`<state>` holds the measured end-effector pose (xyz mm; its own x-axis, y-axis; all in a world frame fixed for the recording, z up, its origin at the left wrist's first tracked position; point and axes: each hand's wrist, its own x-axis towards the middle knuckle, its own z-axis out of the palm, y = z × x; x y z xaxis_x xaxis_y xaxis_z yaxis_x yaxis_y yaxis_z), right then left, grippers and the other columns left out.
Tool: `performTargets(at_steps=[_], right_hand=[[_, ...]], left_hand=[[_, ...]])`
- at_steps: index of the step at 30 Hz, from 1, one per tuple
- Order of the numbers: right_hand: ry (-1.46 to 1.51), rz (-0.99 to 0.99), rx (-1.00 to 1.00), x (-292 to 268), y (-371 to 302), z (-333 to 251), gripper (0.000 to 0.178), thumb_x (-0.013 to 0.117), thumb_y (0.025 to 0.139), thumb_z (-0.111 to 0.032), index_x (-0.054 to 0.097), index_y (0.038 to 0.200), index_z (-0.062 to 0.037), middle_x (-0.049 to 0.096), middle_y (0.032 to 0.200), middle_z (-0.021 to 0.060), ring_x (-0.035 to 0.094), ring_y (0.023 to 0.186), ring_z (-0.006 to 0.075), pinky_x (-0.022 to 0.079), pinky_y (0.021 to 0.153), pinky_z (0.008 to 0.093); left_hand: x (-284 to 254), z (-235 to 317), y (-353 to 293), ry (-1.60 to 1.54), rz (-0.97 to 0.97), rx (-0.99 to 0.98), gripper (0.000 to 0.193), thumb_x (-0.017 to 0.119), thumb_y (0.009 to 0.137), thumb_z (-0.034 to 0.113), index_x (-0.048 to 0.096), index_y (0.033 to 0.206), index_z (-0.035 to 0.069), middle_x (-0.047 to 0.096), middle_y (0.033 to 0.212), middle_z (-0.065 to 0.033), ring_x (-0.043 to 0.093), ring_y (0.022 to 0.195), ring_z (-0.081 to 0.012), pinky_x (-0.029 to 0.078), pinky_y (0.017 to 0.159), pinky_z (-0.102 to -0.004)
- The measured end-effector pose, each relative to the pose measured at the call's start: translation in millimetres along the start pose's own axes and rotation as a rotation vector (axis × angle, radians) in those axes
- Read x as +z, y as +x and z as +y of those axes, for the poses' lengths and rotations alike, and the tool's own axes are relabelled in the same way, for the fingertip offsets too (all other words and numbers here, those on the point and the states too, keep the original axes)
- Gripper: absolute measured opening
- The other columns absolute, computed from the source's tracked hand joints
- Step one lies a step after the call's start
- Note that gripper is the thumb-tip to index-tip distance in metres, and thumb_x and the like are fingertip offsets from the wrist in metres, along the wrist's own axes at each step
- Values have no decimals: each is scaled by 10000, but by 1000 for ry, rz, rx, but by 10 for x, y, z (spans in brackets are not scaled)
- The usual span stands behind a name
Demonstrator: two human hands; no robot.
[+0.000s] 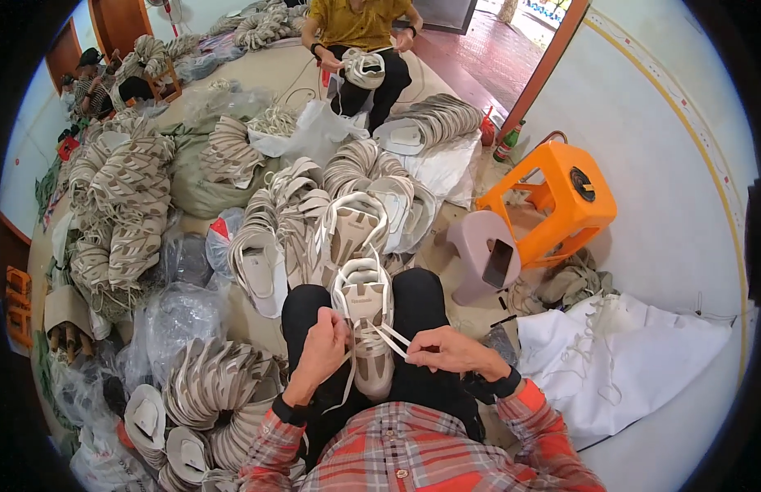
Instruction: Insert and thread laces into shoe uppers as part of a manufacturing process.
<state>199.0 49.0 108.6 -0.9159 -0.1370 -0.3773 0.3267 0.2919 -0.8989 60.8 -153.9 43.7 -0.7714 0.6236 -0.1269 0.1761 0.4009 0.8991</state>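
Shoe upper, low, beige and white, one point(370, 348): lying between both hands, toe pointing toward the person, between black-trousered knees point(420, 307). Left bare hand point(321, 348): curling narrowly at the upper's left edge; whether it is gripping anything, cannot tell. Right bare hand point(452, 351): standing just right of the upper, pinching white flat lace point(394, 343) extending from it.

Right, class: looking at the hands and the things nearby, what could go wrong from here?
The right hand pinches the white lace strands; an uneven tug might leave one side tighter. The shoe upper rests between the dark-trousered legs, so a hard sideways pull might tip it. The dark phone lies near the edge of the mauve stool, where a bump could knock it off.
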Motion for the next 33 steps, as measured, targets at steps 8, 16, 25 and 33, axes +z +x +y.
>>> performTargets(at_steps=[8, 16, 25, 33], right_hand=[[-50, 94, 135, 58, 42, -81, 249, 621, 831, -244, 616, 821, 5, 561, 603, 47, 506, 540, 110, 424, 515, 273], [-483, 358, 122, 92, 260, -16, 278, 604, 760, -288, 636, 711, -16, 614, 681, 187, 598, 666, 379, 468, 597, 429], [-752, 410, -22, 216, 729, -43, 290, 578, 761, -274, 633, 696, 2, 608, 672, 215, 615, 663, 373, 495, 619, 446], [80, 563, -11, 120, 680, -125, 148, 547, 824, -60, 589, 939, 22, 620, 711, 98, 615, 586, 148, 488, 505, 291]], left_hand=[[-11, 6, -33, 78, 26, 92, 92, 495, 868, 89, 448, 884, 11, 551, 673, -125, 567, 572, -273, 467, 544, -372], [-340, -201, -56, -331, -81, -136, 70, 570, 845, 108, 550, 883, 54, 572, 680, -100, 555, 517, -189, 403, 447, -301], [-1321, -678, -484, 1076, 218, 612, 316, 566, 716, 47, 605, 1029, 66, 596, 765, -62, 569, 645, -202, 432, 565, -322], [-1533, -1059, -360, 678, 538, 329, 325, 583, 679, 40, 604, 1003, 39, 609, 898, -107, 551, 857, -298, 401, 788, -418]])
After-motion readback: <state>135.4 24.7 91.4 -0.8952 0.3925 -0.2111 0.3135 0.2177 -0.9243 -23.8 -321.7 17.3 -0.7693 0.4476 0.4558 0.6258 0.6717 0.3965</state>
